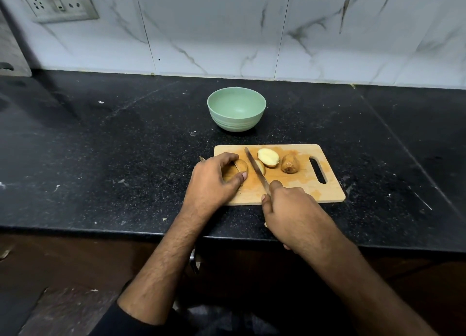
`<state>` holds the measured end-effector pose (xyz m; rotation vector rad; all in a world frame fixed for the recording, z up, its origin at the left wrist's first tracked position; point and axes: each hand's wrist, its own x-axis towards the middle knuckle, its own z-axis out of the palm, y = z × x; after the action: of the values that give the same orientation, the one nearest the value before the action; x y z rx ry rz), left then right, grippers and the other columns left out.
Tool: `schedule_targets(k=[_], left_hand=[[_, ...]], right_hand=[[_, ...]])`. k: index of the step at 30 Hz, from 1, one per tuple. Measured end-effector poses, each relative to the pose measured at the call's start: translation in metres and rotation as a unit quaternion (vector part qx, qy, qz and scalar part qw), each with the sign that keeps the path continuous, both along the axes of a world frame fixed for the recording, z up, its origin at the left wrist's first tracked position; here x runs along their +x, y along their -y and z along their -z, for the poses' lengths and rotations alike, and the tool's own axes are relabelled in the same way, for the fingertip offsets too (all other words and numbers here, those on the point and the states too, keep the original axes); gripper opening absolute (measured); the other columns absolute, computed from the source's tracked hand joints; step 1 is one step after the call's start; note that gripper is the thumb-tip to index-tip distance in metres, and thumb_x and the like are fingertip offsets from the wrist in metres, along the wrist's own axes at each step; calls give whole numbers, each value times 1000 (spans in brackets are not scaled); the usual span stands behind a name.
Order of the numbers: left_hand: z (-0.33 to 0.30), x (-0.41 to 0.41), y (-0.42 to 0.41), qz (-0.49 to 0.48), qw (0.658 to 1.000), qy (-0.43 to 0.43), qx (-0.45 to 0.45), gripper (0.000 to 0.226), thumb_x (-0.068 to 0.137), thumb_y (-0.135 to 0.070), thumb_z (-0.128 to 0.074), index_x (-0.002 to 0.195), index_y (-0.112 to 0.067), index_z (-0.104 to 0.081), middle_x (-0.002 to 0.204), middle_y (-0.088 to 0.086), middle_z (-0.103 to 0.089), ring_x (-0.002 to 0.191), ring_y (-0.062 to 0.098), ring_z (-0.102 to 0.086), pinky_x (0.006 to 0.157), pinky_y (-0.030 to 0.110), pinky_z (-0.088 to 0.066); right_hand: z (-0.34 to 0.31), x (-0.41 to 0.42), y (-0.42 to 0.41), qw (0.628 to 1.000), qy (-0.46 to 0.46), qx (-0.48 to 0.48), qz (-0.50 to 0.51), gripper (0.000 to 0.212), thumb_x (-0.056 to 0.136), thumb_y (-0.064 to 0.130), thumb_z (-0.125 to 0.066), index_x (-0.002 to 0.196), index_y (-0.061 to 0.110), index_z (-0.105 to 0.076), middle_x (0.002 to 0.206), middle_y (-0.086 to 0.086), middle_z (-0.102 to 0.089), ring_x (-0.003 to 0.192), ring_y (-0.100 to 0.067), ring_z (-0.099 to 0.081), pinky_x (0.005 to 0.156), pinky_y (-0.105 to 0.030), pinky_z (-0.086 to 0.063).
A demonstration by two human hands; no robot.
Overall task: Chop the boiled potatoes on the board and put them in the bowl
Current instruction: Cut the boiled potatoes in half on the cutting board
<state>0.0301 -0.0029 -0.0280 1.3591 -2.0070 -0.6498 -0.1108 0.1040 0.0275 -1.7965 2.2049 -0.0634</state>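
Open black counter (126,146) is seen between the wooden board (302,191) and the green bowl (236,108), which stands well apart behind it. The board's middle is crossed by a knife blade (256,170), with potato pieces (268,157) crowded just beside it.

potato pieces (268,157) on wooden board (302,184); green bowl (236,111) behind, empty

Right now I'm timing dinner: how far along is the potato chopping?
Early. Done: one half lies cut face up on the board. In hand: left hand holds a potato, right hand holds the knife. Left: another piece is uncut, and the bowl is empty.
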Motion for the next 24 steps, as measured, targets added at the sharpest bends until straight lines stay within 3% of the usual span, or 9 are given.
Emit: schedule_targets(k=[6,12,15,19,24], left_hand=[[3,0,0,2,1000,8,-16,49,85,-42,-75,130,-26,-65,124,-9,-70,115,6,-63,107,34,-48],[5,0,1,3,1000,4,-15,48,84,-42,-77,128,-26,-66,121,-8,-72,114,8,-64,106,36,-49],[6,0,2,4,1000,3,-21,49,83,-43,-77,127,-26,-66,120,-8,-72,113,9,-65,106,36,-49],[9,-1,4,3,1000,0,-23,51,81,-45,-78,127,-28,-65,119,-8,-72,112,9,-66,103,36,-51],[10,-1,5,5,1000,-13,-20,50,79,-42,-81,124,-28,-67,115,-9,-74,109,8,-67,102,37,-52]], right_hand=[[4,8,-2,999,-30,-15,-13,25,105,31,-40,123,14,-46,87,-2,-49,94,-25,-61,71,-36,-45],[6,16,-6,999,-42,-22,-25,27,106,31,-40,126,13,-43,78,2,-37,80,-20,-44,67,-34,-36],[5,16,-6,998,-47,-25,-19,27,106,32,-39,126,14,-43,84,1,-42,81,-20,-45,67,-34,-36],[7,21,-7,994,-91,-44,-27,22,105,20,-39,125,12,-43,99,-4,-63,92,-24,-63,65,-33,-38],[11,28,-2,994,-97,-24,-30,22,105,17,-34,123,11,-44,103,-6,-67,94,-27,-67,63,-34,-41]])
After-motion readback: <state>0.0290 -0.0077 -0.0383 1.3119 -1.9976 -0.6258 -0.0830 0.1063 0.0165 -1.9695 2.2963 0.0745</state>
